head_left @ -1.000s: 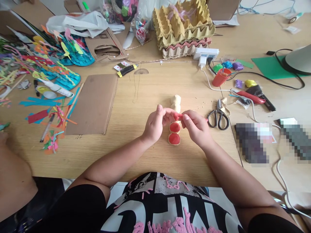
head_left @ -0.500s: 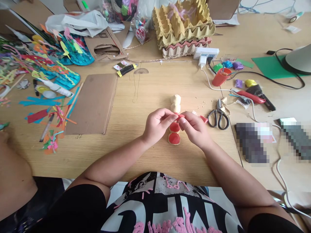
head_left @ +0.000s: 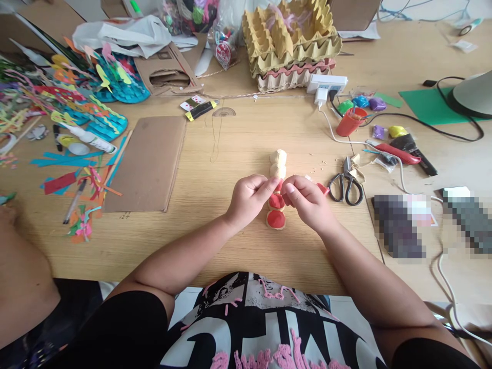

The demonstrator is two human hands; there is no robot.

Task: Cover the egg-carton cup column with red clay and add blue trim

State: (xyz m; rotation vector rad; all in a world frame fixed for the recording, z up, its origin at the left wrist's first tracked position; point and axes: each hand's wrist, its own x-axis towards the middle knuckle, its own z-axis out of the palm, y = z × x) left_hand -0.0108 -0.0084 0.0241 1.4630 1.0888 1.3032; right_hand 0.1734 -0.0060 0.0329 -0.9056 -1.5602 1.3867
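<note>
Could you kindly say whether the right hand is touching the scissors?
Apart: the head view shows tabletop between the right hand and the scissors.

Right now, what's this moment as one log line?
left hand: fingers bent; right hand: fingers curled; grip: contents unclear; red-cream strip: partly beneath hands; scissors: beside right hand

Brown cardboard (head_left: 144,164) near blue strips (head_left: 65,159)
</note>
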